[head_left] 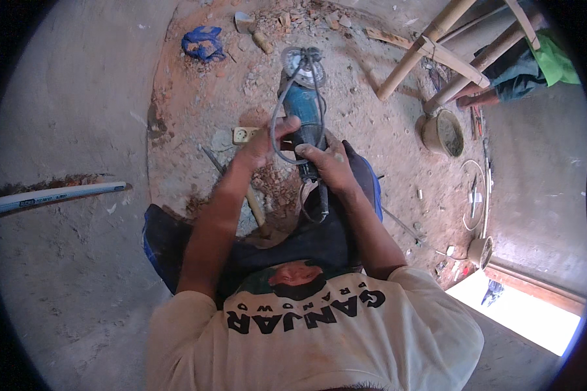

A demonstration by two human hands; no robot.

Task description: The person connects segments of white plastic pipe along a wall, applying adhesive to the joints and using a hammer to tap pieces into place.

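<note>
A teal and black angle grinder (298, 107) is held out in front of me, its round disc (304, 68) toward the far side. My left hand (266, 143) grips the left side of its body, thumb up near the teal housing. Around the dark rear part, my right hand (332, 163) is closed, thumb on top. The grinder's grey cord (274, 130) loops along both sides of the tool and is bunched over the disc. Below my left hand lies a long tool with a wooden handle (257, 212). A pale socket strip (244, 135) rests beside my left wrist.
Rubble (287, 23) and a blue cloth or bag (203, 43) lie at the far end. A wooden trestle (430, 49) stands far right, with another person's leg (512, 88) beside it. Nearby is a bucket (445, 133). A pipe (55, 197) juts from the left wall.
</note>
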